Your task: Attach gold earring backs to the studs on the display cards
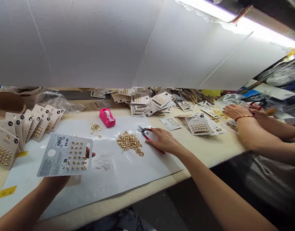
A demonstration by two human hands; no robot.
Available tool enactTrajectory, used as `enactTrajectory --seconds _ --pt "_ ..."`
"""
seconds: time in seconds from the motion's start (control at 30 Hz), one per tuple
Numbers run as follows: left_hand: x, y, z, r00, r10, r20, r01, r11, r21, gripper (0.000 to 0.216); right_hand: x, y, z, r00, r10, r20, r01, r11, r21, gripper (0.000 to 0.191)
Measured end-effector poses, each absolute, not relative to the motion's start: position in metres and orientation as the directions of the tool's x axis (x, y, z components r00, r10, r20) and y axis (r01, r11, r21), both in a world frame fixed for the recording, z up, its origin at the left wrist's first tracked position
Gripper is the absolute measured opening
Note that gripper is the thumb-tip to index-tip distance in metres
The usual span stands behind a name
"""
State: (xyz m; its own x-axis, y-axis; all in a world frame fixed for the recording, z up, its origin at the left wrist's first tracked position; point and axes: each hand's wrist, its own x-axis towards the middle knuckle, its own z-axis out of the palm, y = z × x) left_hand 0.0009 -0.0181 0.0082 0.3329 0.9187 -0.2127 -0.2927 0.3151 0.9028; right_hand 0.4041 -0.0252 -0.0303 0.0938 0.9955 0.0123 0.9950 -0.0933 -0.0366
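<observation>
My left hand [56,183] holds up a grey jewellery card [56,155] from behind. The card's printed back faces me, with a price label and rows of gold earring backs on it. Most of that hand is hidden; fingertips show past the card's right edge. My right hand [163,140] is closed over the red handles of a pair of pliers [145,132], whose jaws point left and lie apart near the sheet. In front of the pliers is a heap of small gold earring backs [129,142]. A smaller pile of gold hoops [95,128] lies beyond, between my hands.
A pink tape dispenser [107,117] stands behind the heap on the white sheet [137,175]. Upright cards [42,123] line the left. Many cards [161,99] are piled at the back. At right, a co-worker's hands [238,112] work over gold pieces. A white board [101,45] overhangs the table.
</observation>
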Motion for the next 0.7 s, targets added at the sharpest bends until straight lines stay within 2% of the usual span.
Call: enactTrajectory --seconds 0.13,0.27,0.37,0.47,0.57,0.7 --pt "-0.001 -0.017 0.006 0.338 0.918 -0.206 -0.293 0.311 0.904 0.038 0.396 -0.036 -0.020 0.097 0.990 0.102 0.995 -0.094 -0.036 0.047" --pt "-0.002 -0.016 0.002 0.337 0.922 -0.191 -0.362 0.315 0.877 0.032 0.366 -0.063 -0.012 0.083 0.978 0.191 0.993 -0.064 -0.101 0.043" --pt "-0.004 -0.016 -0.001 0.356 0.917 -0.180 -0.382 0.318 0.868 0.033 0.339 -0.085 -0.005 -0.080 0.989 0.127 0.981 0.100 -0.165 0.042" --pt "-0.005 -0.016 -0.004 0.382 0.910 -0.162 -0.366 0.309 0.878 0.032 0.324 -0.097 0.001 -0.212 0.976 0.041 0.966 0.216 -0.145 0.047" --pt "-0.004 -0.016 -0.002 0.394 0.903 -0.173 -0.344 0.319 0.883 0.029 0.323 -0.098 0.004 -0.247 0.969 0.002 0.960 0.246 -0.132 0.053" --pt "0.000 -0.017 0.005 0.352 0.915 -0.196 -0.359 0.326 0.875 0.037 0.328 -0.095 0.004 -0.252 0.968 -0.026 0.956 0.244 -0.163 0.052"
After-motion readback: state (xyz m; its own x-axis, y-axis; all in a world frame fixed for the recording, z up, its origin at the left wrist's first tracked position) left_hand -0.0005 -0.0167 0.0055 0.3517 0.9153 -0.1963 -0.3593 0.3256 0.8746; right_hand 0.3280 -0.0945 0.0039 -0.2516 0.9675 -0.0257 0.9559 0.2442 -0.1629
